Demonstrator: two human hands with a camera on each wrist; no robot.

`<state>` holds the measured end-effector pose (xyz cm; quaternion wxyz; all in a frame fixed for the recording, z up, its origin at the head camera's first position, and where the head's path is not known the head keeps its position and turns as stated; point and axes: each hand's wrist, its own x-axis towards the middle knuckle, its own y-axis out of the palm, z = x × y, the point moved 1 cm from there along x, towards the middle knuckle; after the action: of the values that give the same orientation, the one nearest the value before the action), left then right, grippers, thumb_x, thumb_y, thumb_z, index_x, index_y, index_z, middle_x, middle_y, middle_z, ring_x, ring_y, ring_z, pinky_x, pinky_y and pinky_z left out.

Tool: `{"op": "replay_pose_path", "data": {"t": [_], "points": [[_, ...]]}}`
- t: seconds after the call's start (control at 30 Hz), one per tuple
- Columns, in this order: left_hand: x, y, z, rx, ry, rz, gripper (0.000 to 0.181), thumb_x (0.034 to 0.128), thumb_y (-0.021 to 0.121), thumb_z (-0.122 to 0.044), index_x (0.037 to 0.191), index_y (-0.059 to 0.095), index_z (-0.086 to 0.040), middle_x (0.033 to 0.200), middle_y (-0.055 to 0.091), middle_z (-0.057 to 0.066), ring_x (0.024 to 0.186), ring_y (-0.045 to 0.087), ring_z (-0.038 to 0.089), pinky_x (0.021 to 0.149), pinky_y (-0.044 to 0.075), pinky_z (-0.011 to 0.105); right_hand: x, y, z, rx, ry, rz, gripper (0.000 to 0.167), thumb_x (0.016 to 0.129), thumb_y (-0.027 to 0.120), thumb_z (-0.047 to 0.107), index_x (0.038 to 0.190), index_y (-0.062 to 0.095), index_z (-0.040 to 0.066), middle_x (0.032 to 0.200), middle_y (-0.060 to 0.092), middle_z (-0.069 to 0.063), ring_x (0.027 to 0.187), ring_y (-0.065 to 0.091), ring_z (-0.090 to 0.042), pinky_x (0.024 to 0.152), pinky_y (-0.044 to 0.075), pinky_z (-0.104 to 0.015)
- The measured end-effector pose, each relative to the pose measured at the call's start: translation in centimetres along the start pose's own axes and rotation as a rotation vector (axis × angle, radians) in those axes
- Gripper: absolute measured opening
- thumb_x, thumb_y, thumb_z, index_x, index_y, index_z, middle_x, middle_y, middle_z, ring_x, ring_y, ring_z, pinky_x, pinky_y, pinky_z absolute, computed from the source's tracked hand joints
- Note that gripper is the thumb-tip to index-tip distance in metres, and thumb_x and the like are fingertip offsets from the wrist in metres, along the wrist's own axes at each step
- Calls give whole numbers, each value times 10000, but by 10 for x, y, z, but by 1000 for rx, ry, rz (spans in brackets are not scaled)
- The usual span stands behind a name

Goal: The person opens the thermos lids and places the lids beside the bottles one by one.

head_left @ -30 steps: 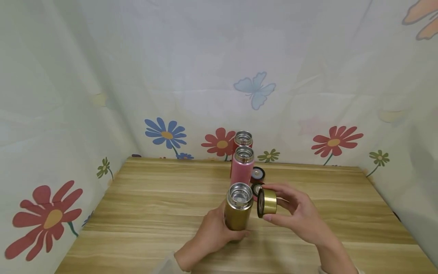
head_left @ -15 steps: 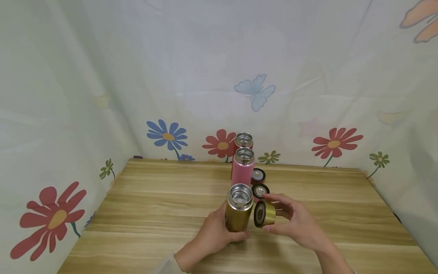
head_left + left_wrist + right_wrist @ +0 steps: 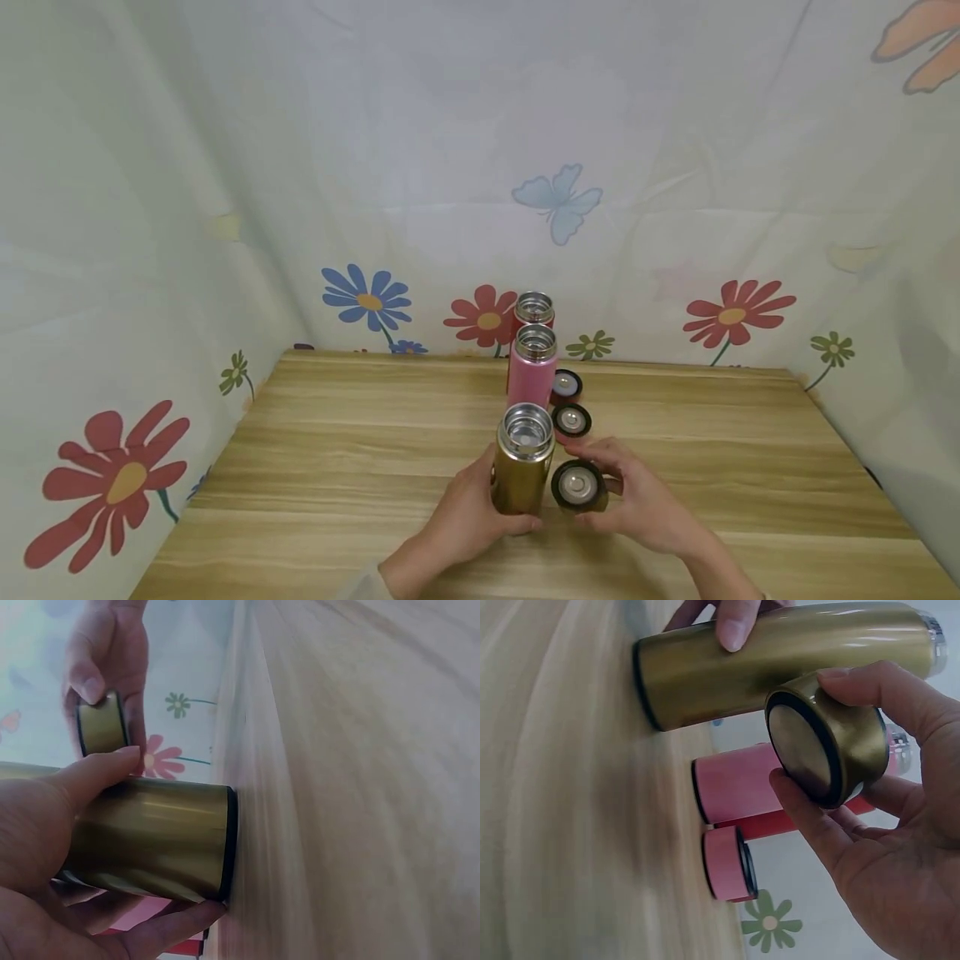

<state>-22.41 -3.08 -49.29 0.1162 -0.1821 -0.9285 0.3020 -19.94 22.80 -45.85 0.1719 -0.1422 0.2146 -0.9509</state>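
My left hand point(image 3: 463, 510) grips the lower body of a gold thermos bottle point(image 3: 521, 475), upright with its steel mouth uncovered. To the right of it my right hand point(image 3: 637, 504) holds the gold lid point(image 3: 578, 483) between thumb and fingers, its underside turned up. In the right wrist view the lid point(image 3: 847, 742) hangs apart from the table. A pink thermos bottle point(image 3: 532, 379) stands just behind the gold one, lidless too. Behind that is a red thermos bottle point(image 3: 534, 315), mostly hidden, also uncovered.
A pink lid point(image 3: 572, 422) and a red lid point(image 3: 566, 385) lie upside down on the wooden table point(image 3: 360, 450), right of their bottles. A flower-printed cloth point(image 3: 420, 167) closes off the back and both sides.
My right hand has brought the gold lid down toward the table and turned it from sideways to underside up. The left hand and the gold bottle have stayed in place.
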Motion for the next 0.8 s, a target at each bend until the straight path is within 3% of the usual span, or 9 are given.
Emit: {"op": "replay_pose_path", "data": {"t": [0.27, 0.6, 0.8], "points": [[-2, 3, 3, 23, -12, -25, 900, 685, 953, -435, 1429, 496, -215, 1261, 687, -6, 1095, 655, 161, 897, 541, 377, 0, 7, -11, -13, 4, 17, 675, 706, 900, 31, 1319, 621, -15, 1240, 583, -136, 1108, 622, -68, 989, 532, -225], [-5, 4, 0, 27, -19, -44, 831, 690, 959, -350, 1381, 522, -207, 1260, 692, 10, 1117, 664, 182, 920, 547, 394, 0, 14, -20, -120, 79, 34, 696, 690, 937, 145, 1313, 633, 92, 1264, 616, -24, 1186, 616, -204, 1035, 519, -360], [-6, 5, -2, 18, -30, -43, 838, 693, 958, -329, 1390, 514, -194, 1293, 686, 36, 1166, 665, 221, 955, 547, 436, -1, 19, -24, -154, 87, 36, 709, 655, 947, 145, 1292, 642, 88, 1247, 625, -3, 1179, 620, -195, 1032, 507, -371]]}}
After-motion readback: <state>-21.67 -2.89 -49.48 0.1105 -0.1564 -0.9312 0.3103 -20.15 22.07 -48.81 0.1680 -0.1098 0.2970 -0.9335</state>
